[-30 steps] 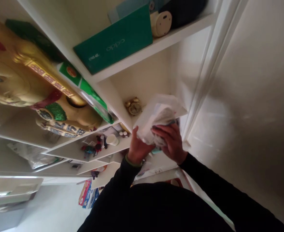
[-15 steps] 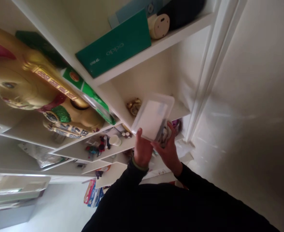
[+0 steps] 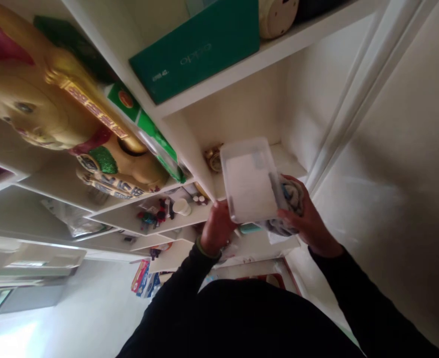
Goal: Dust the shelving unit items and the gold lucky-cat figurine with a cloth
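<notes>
My hands are raised in front of white shelving, both in black sleeves. My left hand (image 3: 217,228) grips the lower left edge of a clear plastic box (image 3: 249,181), which has a white sheet or card inside it. My right hand (image 3: 301,214) holds a bunched grey-blue patterned cloth (image 3: 289,199) against the box's right side. The box's far face is tilted up toward me. Part of the cloth is hidden by my fingers and the box.
White shelves hold a large golden beckoning-cat figure (image 3: 62,109), a green OPPO box (image 3: 193,54), a small brass clock (image 3: 214,159) partly behind the plastic box, and a white cup (image 3: 182,207) among small items. A white wall (image 3: 384,149) stands to the right.
The clear box has turned to show its broad face and moved up and right. My right hand has shifted right with the cloth, and the view has swung slightly.
</notes>
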A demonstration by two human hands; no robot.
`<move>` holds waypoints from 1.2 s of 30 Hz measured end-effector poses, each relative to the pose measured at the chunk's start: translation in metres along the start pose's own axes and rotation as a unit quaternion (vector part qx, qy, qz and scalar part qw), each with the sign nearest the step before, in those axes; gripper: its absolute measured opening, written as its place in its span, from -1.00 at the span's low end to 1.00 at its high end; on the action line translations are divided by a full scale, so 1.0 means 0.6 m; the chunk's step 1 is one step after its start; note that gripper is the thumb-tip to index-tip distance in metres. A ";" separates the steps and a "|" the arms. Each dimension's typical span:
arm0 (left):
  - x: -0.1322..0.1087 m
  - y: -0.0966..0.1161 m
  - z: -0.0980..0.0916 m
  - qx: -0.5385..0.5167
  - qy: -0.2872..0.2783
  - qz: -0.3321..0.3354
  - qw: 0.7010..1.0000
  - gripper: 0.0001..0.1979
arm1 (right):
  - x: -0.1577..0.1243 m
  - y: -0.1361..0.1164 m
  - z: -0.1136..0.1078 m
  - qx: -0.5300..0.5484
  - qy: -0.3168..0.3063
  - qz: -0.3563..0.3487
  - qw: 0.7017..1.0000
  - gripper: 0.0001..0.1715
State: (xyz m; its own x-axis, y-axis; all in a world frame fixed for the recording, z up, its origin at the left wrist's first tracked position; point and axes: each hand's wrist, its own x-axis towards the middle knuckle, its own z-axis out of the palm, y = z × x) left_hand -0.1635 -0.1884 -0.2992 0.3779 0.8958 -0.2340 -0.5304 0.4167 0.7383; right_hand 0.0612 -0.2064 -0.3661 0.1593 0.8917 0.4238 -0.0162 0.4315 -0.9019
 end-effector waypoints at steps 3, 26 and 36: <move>0.013 0.013 -0.016 0.019 -0.007 -0.040 0.999 -0.52 | 0.020 -0.026 -0.042 -0.018 -0.080 0.048 0.995 -0.03; 0.065 0.000 0.078 -0.095 -0.014 -0.103 0.990 -0.39 | -0.079 0.003 0.123 -0.336 0.130 -0.318 0.877 -0.17; 0.056 -0.052 0.002 -0.036 -0.043 -0.062 0.996 -0.46 | 0.018 -0.073 0.025 -0.199 0.117 -0.206 0.951 -0.46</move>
State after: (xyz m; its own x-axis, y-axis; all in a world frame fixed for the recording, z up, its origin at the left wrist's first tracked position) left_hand -0.1334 -0.1713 -0.3292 0.5058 0.8214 -0.2635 -0.5281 0.5364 0.6583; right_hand 0.0489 -0.2136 -0.3211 0.2865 0.5830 0.7602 0.4629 0.6105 -0.6427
